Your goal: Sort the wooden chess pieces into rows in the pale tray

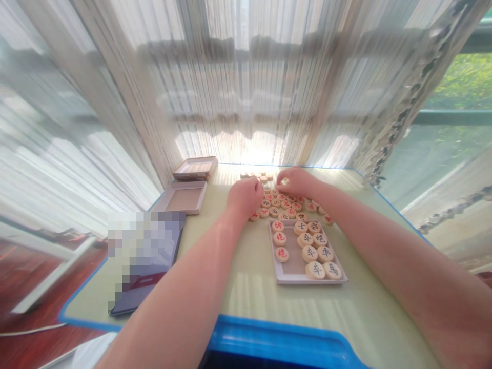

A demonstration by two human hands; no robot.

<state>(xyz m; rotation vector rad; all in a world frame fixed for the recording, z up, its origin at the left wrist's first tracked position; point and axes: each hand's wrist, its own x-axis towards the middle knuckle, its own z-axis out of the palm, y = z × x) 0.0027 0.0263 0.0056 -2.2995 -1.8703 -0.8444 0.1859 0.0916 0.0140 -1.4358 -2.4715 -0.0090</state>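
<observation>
Many round wooden xiangqi pieces (285, 204), marked in red or black characters, lie loosely across the table's middle. My left hand (244, 197) is at their left side, fingers curled closed; whatever it holds is hidden. On the far right side of the pile, my right hand (298, 180) has its thumb and bent fingers brought together low over the pieces; I cannot make out what is between them. Nearer to me sits a shallow open box (294, 279). Inside it, red-marked pieces (280, 239) form a left column, and black-marked pieces (310, 253) fill two columns at right.
At the left stand an empty shallow box (203, 197) and, behind it, another box tray (195, 166) stacked on something. A dark tablet (154, 277), partly pixelated, lies on the pale table (246, 292) with blue edging. Sheer curtains (246, 92) hang behind the far edge.
</observation>
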